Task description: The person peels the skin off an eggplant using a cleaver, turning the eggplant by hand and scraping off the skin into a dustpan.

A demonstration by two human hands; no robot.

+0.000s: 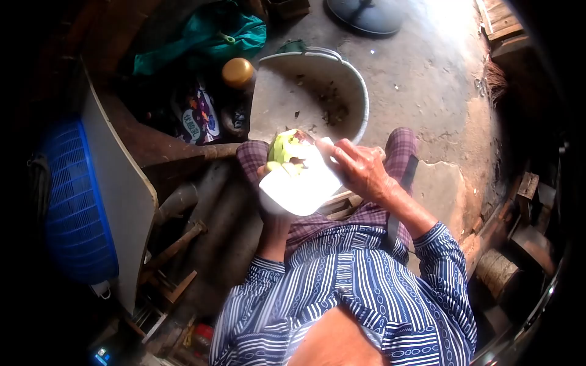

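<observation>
Over my lap is a white tray-like thing point(299, 190) with rounded corners, washed out by glare. Yellow-green vegetable or fruit pieces point(282, 149) lie at its far end, with darker bits among them. My left hand point(263, 172) grips the left side of the white thing; most of its fingers are hidden behind it. On the right, my right hand point(361, 166) is closed with its fingers curled near the far right corner. A short brownish end point(383, 154) shows beside that hand, but what it holds is unclear.
A large pale scoop-shaped container point(360, 91) with dark scraps stands beyond my knees. A dark round lid point(366, 15) lies on the floor point(421, 91). At left are a gold-lidded jar point(238, 72), a teal bag point(201, 39) and a blue fan-like grille point(79, 201). Wooden pieces point(500, 271) stand at right.
</observation>
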